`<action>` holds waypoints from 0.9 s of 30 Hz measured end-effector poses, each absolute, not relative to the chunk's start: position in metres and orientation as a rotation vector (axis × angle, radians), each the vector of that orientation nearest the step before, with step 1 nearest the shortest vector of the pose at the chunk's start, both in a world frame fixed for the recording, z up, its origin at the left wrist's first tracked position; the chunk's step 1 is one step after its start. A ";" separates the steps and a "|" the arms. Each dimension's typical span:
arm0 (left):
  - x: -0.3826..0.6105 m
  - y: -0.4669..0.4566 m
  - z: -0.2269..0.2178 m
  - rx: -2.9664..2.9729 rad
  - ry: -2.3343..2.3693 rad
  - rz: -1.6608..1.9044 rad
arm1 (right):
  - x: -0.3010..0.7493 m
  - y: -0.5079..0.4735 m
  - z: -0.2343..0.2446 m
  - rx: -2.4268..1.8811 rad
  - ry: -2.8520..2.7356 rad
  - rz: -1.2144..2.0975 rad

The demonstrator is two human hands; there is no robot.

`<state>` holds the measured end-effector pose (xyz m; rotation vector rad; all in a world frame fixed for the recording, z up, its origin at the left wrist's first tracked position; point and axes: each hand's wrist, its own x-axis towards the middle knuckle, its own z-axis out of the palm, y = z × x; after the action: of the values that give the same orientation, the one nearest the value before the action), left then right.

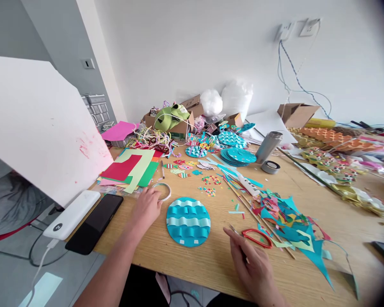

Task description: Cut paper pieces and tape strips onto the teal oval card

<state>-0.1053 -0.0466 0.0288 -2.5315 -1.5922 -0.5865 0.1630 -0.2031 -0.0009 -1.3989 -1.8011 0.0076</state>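
Note:
My left hand (149,204) has its fingers closed at the near left rim of a white roll of tape (170,193). Just right of it lies a round blue card disc (188,232) with wavy paper strips in light and darker blue across it. Two small white squares sit near the disc's lower edge. My right hand (251,264) rests right of the disc, fingers curled and index finger reaching forward; whether anything is inside is hidden. Scissors with red handles (257,238) lie just beyond that hand, their blade tips close to its index finger.
Coloured paper sheets (123,167), a black phone (96,224) and a white power bank (72,215) are at left. Paper fish (184,175), blue discs (238,157) and a steel flask (269,146) stand farther back. Paper scraps (284,226) and wooden sticks (277,234) lie right.

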 end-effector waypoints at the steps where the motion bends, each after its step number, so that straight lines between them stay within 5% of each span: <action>1: -0.104 -0.041 0.029 -2.551 -1.577 -0.516 | 0.167 -0.203 0.004 -1.410 -1.787 0.007; 10: -0.101 -0.023 0.015 -2.649 -1.567 -0.452 | 0.181 -0.158 0.069 -1.390 -1.694 0.088; 16: -0.093 -0.020 0.039 -2.722 -1.638 -0.965 | 0.158 -0.110 0.100 -1.262 -1.526 0.264; 21: -0.057 -0.023 0.073 -2.984 -1.438 -1.577 | 0.145 -0.092 0.090 -1.212 -1.426 0.410; 27: -0.015 -0.032 0.061 -2.921 -1.151 -1.545 | 0.147 -0.084 0.064 -1.201 -1.458 0.307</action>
<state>-0.0153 -0.0319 0.0611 -2.9212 -1.1508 -1.5449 0.1468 -0.0845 0.0643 -1.2005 -1.4575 0.3071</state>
